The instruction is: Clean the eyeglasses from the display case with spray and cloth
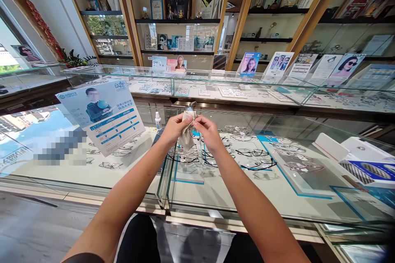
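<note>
Bare forearms [131,185] span the glass display surface [197,197]. Left fingers [187,121] clamp a beige cloth [187,139] against eyeglasses [194,106] pinched by the right fingers [202,121]; left of the fingers stands a white spray bottle [158,121], capped, upright.

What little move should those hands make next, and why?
Perhaps a gentle rub of the cloth over the glasses: the left hand holds the cloth against them, while the right hand grips them close beside it.
</note>
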The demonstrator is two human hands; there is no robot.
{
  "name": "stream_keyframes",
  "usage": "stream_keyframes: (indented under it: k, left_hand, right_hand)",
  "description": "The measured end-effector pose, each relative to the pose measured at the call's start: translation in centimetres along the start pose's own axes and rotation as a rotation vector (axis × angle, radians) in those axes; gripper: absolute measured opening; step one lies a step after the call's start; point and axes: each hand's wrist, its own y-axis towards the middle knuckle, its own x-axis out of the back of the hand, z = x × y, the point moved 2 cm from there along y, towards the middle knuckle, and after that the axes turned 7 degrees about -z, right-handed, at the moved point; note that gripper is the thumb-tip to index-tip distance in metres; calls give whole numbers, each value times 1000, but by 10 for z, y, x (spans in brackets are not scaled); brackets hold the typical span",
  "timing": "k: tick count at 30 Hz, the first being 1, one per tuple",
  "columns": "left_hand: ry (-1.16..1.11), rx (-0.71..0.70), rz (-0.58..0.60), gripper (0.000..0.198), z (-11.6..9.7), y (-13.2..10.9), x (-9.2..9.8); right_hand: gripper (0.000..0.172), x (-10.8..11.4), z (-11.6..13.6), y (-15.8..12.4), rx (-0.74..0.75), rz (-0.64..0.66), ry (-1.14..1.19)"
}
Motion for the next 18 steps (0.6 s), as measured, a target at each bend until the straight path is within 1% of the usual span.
stream_keyframes:
  k: [6, 10, 18]
  left_hand:
    - [-59, 28, -50, 59, -7, 1, 2]
    - [-78, 50, -55, 62, -9, 1, 1]
    - [-159, 61, -41, 57, -11, -1, -4]
  right_hand:
    - [32, -1, 3, 0, -13, 38, -52]
    - [31, -1, 3, -1, -9, 60, -83]
    - [33, -1, 0, -1, 3, 43, -96]
